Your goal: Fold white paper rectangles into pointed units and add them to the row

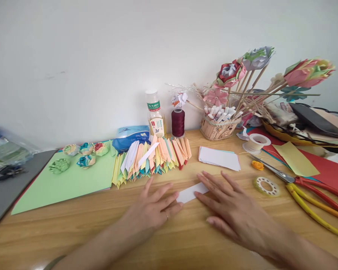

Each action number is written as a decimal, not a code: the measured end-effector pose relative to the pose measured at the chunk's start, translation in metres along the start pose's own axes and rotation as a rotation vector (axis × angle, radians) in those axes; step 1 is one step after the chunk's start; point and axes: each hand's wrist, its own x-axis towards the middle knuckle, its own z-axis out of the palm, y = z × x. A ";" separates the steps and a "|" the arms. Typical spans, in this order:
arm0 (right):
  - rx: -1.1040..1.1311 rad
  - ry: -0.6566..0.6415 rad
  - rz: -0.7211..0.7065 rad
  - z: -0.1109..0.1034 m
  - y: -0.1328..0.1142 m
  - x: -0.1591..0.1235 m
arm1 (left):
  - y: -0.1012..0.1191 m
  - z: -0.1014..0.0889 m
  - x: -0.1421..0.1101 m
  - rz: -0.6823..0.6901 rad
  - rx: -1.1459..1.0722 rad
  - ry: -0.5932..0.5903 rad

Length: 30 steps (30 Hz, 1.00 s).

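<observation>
A small white paper strip (pixel 189 193) lies on the wooden table (pixel 87 228) in front of me. My left hand (pixel 153 206) rests flat beside its left end, fingers spread, fingertips touching the paper. My right hand (pixel 231 208) lies flat over the strip's right end, fingers stretched out and apart. A row of folded coloured paper pieces (pixel 153 157) stands just behind my hands. A stack of white paper slips (pixel 219 157) lies behind my right hand.
A green sheet (pixel 70 180) with small paper rosettes (pixel 86 153) lies at left. At the back stand a bottle (pixel 156 114), dark red thread spool (pixel 178 122), tissue pack (pixel 131 137) and a basket of paper flowers (pixel 222 125). Scissors (pixel 273 170), pliers (pixel 317 202) and tape rolls (pixel 266 185) lie right.
</observation>
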 end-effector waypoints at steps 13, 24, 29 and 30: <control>0.187 0.049 0.232 -0.001 0.025 -0.006 | -0.012 -0.012 0.009 -0.179 -0.524 0.002; 0.189 0.222 0.224 -0.004 0.011 0.018 | 0.016 -0.010 0.044 -0.291 -0.263 0.369; 0.300 0.150 0.176 -0.016 -0.006 0.027 | 0.034 -0.002 0.053 -0.396 -0.357 0.149; 0.344 0.140 0.151 -0.017 -0.009 0.029 | 0.034 -0.003 0.054 -0.446 -0.433 0.116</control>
